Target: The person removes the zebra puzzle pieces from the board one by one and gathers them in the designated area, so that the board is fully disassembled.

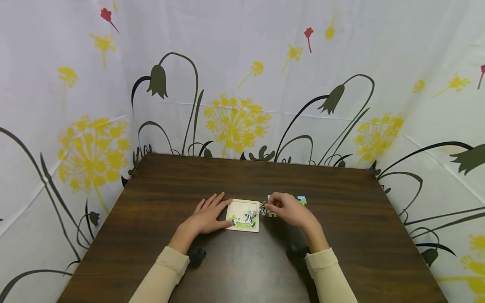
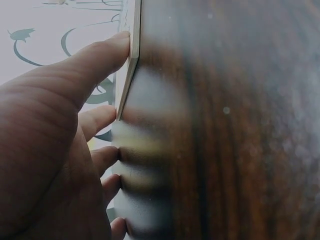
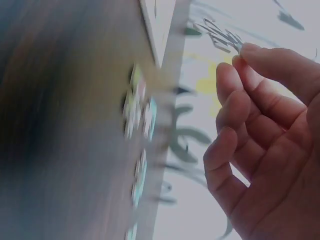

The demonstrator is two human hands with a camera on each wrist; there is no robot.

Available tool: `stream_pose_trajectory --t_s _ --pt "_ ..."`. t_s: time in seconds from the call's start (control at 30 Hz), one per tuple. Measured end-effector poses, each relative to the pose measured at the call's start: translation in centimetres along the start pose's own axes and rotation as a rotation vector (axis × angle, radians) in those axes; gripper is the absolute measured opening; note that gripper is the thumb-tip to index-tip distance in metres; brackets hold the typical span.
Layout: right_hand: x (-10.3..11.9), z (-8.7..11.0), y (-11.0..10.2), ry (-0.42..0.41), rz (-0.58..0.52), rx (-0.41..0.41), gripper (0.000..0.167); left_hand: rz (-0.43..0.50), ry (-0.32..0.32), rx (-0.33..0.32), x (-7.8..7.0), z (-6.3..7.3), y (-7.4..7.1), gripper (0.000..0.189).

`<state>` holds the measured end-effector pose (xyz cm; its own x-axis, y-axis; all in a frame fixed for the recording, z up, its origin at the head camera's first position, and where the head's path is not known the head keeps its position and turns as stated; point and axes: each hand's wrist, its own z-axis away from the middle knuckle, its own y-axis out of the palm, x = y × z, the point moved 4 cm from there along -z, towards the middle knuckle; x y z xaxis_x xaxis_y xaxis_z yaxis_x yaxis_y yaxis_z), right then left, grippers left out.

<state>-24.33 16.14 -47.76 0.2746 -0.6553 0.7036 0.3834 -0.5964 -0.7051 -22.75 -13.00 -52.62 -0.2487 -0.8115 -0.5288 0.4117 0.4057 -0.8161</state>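
Observation:
A shallow wooden puzzle tray (image 1: 242, 206) lies on the table, its lower part filled with pieces of a zebra picture on green and blue. My left hand (image 1: 206, 215) rests at the tray's left side with fingers spread, thumb on the lower left corner and index fingertip at the upper left. Between thumb and index finger my right hand (image 1: 289, 209) pinches a black-and-white striped puzzle piece (image 3: 220, 37), raised above the table just right of the tray. In the right wrist view the other fingers curl loosely beneath it.
Loose puzzle pieces (image 3: 135, 107) lie on the dark wooden table (image 1: 170, 181) right of the tray, partly hidden behind the right hand in the head view. One blue-green piece (image 1: 302, 200) shows beyond it. A flower-patterned cloth (image 1: 242, 75) hangs behind the table.

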Motion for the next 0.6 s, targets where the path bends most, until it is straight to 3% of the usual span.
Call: stream_pose_trajectory --t_s 0.3,0.47,0.6 --pt "-4.2 1.5 -3.3 0.057 -0.054 -0.046 0.011 0.010 0.012 -0.008 -0.2 0.4 -0.5 0.090" --pt "-7.3 2.4 -3.3 0.134 -0.115 0.040 0.021 -0.008 -0.005 0.027 -0.5 0.5 -0.4 0.088" --pt "-8.6 3.0 -3.2 0.174 -0.147 0.105 0.024 -0.022 -0.003 0.027 -0.9 0.8 -0.8 0.086"
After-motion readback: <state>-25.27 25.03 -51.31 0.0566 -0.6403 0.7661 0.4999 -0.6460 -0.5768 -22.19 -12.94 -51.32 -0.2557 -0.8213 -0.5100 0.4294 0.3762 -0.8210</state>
